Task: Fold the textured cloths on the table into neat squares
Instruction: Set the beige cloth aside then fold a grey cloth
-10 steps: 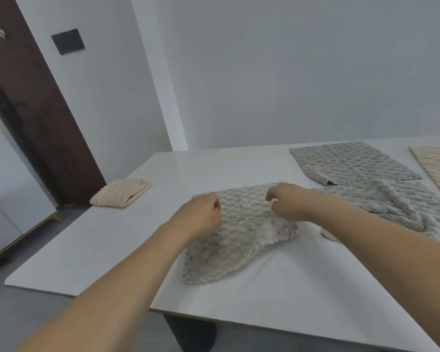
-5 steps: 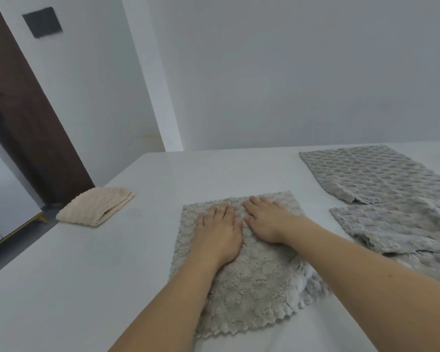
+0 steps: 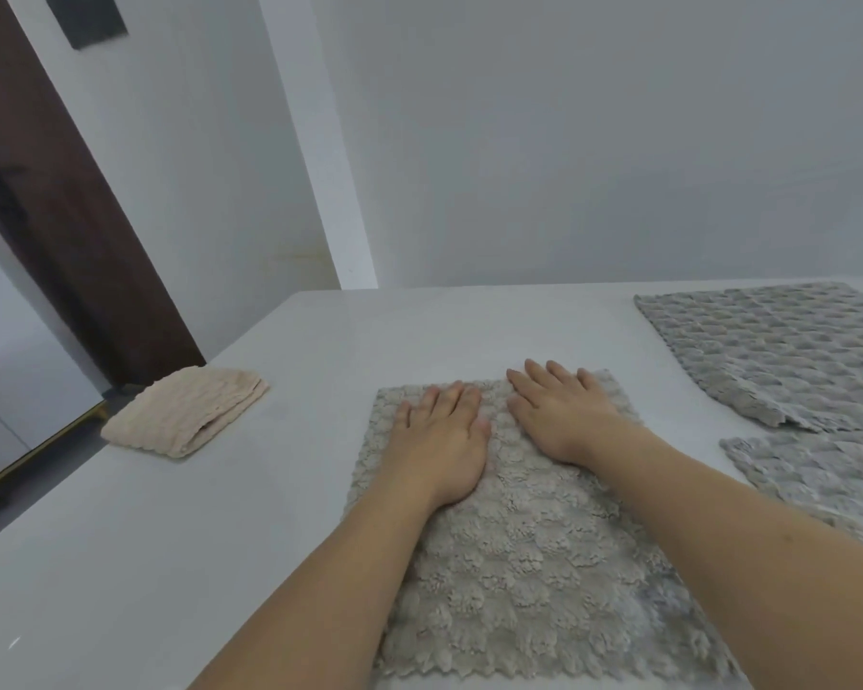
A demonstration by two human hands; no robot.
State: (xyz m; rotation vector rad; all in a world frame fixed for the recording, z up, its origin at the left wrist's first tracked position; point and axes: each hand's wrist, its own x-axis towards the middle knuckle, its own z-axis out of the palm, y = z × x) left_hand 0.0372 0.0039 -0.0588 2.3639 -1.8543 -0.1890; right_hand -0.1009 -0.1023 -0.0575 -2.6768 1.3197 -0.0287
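Observation:
A grey-beige textured cloth (image 3: 529,565) lies spread flat on the white table (image 3: 170,540) right in front of me. My left hand (image 3: 439,440) rests palm down on its far half, fingers together and stretched out. Beside it, my right hand (image 3: 564,415) lies flat on the cloth's far right part, fingertips near the far edge. Neither hand grips anything. A cream cloth (image 3: 185,415), folded into a small bundle, sits at the table's left edge. A grey textured cloth (image 3: 778,351) lies spread at the far right, and another grey one (image 3: 818,480) lies below it.
A white wall runs behind the table. To the left stand a dark brown door (image 3: 56,216) and a white cabinet (image 3: 16,390) over the grey floor. The table's left edge drops off just beyond the cream bundle.
One second ago both hands pinched the cloth's far edge with the cloth rumpled. Since then the cloth has been laid flat and both hands press on it, sliding slightly farther.

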